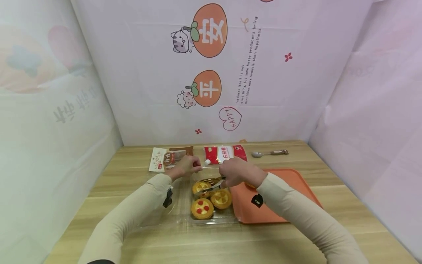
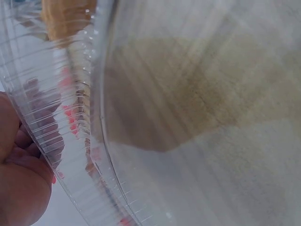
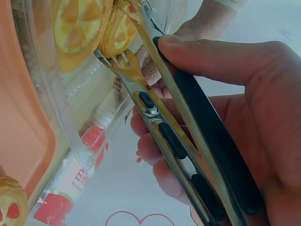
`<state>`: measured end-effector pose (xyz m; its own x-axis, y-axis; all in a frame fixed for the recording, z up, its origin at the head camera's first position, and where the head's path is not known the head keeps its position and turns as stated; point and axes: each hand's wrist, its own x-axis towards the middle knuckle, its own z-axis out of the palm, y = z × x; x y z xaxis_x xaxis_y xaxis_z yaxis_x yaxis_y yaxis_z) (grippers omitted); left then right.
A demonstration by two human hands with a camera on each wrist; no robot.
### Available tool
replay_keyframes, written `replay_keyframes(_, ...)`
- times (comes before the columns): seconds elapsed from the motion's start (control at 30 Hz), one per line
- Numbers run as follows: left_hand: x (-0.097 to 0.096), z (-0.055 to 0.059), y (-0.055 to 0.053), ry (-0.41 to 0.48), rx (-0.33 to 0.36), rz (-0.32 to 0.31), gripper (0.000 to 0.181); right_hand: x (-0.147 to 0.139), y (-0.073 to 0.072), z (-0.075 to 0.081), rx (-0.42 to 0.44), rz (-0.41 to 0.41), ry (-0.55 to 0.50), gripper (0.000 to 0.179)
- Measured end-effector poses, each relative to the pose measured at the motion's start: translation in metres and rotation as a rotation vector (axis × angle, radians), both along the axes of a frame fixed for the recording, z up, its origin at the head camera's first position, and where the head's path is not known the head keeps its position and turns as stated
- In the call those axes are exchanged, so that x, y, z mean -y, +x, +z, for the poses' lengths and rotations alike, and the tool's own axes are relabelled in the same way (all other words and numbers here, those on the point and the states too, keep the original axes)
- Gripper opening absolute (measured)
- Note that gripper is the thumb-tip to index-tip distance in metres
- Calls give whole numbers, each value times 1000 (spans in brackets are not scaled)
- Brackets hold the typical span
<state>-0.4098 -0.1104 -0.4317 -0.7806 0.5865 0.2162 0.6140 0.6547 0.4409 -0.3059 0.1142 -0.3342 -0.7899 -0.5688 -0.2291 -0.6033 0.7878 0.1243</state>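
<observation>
1. Your right hand [image 1: 235, 172] grips silver metal tongs with black handle inlays [image 3: 211, 139], thumb on one arm and fingers round the other; the arms stand partly apart.
2. The tongs straddle a round golden tart [image 1: 199, 186]. You cannot tell whether both tips touch it: one runs off the top of your right wrist view.
3. That tart sits in a clear ridged plastic container [image 1: 227, 221], beside a yellow-wedged golden tart [image 1: 221, 199] and a red-dotted golden tart [image 1: 202, 208].
4. Your left hand [image 1: 186, 167] is at the container's far side; whether it pinches anything, you cannot tell, as clear plastic covers part of it in your left wrist view.
5. Right of the container is an orange rectangular tray [image 1: 290, 179], partly covered by your sleeve. Its red-topped tart [image 3: 11, 205] is cut off at the corner.
6. Farther back lie a red-and-white plastic pouch [image 1: 225, 153], a brown-handled metal spoon [image 1: 268, 153] and a brown packet [image 1: 179, 155], partly hidden by your left hand.
</observation>
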Motion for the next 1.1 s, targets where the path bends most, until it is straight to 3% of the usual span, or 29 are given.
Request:
replay_keyframes(0.37, 0, -3, -2, -3, -18, -13, 13, -10, -6, 1, 29, -48, -22, 32)
replay_keyframes(0.67, 1, -4, -3, 5, -4, -15, 13, -30, -8, 21, 36, -30, -167, 30)
replay_keyframes(0.9, 3, -2, -2, -1, 37, 7, 12, -73, 2, 45, 39, -117, -295, 23)
replay_keyframes(1.1, 2, -1, -3, -5, 34, 10, 12, -129, 13, 42, -69, -147, -278, 25)
